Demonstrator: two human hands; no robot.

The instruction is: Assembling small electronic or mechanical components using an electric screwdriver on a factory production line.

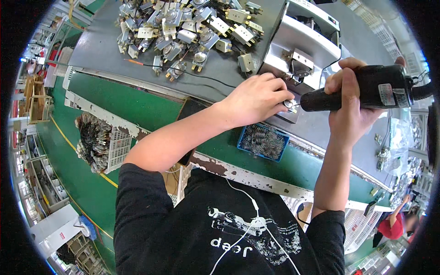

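Observation:
My left hand (258, 98) is closed with its fingertips on a small metal part with a round, shiny face (289, 105), at the front of a silver bench machine (286, 39). My right hand (350, 94) wraps around a black power screwdriver (380, 87) held nearly level. The nose of the tool points left at the small part, close to my left fingertips; whether its bit touches is too small to tell. A thin black wire (201, 75) with an orange end runs across the bench to my left hand.
Many small white-and-metal thermostat-like units (183, 36) are heaped at the bench's far left. A blue tray (239, 143) of metal springs sits at the near edge. Clear plastic bags (398, 146) and loose parts lie at right. Another person in red (393, 225) is at the far right.

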